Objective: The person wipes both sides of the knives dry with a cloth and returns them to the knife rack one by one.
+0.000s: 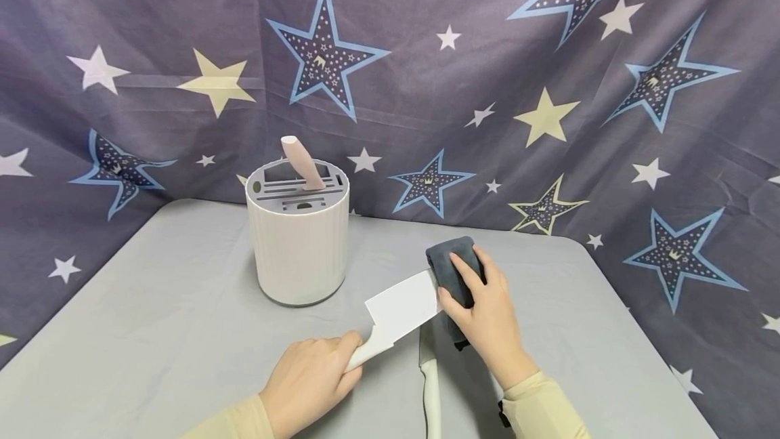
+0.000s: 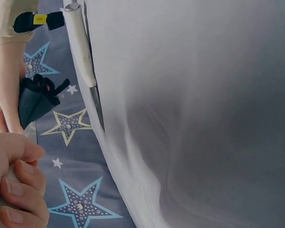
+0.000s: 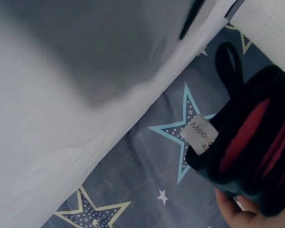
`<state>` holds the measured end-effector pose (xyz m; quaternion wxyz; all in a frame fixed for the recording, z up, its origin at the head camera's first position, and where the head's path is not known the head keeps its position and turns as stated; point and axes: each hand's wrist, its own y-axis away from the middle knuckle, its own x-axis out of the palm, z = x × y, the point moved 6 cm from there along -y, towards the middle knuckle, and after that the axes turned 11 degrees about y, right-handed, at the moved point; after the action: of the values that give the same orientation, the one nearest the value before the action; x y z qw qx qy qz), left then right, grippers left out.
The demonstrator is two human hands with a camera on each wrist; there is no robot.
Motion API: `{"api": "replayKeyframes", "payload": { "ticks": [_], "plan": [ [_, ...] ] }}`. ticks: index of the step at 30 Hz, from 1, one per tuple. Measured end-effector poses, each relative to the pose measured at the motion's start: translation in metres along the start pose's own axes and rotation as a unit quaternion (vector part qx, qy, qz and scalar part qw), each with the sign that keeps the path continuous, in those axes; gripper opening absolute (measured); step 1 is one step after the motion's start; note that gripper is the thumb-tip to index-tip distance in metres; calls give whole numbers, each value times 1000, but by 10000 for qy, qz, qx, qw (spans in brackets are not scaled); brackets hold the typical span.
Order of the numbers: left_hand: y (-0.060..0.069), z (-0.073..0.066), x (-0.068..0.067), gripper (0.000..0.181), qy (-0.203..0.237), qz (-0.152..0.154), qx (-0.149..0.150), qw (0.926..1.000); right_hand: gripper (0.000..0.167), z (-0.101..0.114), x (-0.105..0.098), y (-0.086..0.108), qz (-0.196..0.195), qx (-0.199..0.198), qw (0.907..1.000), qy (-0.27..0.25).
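Cleaver (image 1: pixel 399 309) is best wiped spine-to-edge: left grip (image 1: pixel 312 377) curls round handle (image 1: pixel 368 351), right grip (image 1: pixel 489 316) pinches cloth (image 1: pixel 445 275) over blade (image 1: pixel 409 302) end.

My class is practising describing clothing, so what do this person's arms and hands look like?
The left sleeve and right sleeve are pale yellow and reach the wrists. A black fitting with a small yellow label sits at the right sleeve's end; the label's print is too small to read. The left hand and right hand wear no gloves.
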<state>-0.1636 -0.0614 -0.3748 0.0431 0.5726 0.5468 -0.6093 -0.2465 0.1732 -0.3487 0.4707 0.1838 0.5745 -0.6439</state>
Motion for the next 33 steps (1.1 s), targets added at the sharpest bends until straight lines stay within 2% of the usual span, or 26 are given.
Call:
{"api": "replayKeyframes", "payload": {
  "ticks": [5,14,21,26,33],
  "plan": [
    [0,0,0,33,-44,-17,35,10000,54,-7,-3,-3,-7,160,9999,57],
    [0,1,-1,34,-94,-42,78,9999,54,-14,-9,-3,-328,271,9989,195],
    [-1,1,-2,34,-144,-58,73,9999,54,-10,-8,-2,-493,268,9979,316],
    [-1,1,-2,33,-174,-125,79,9997,54,-1,-8,-1,-671,97,9970,368],
    [-1,3,-1,33,-223,-162,23,9996,54,10,-5,2,-678,-34,9967,454]
  ]
}}
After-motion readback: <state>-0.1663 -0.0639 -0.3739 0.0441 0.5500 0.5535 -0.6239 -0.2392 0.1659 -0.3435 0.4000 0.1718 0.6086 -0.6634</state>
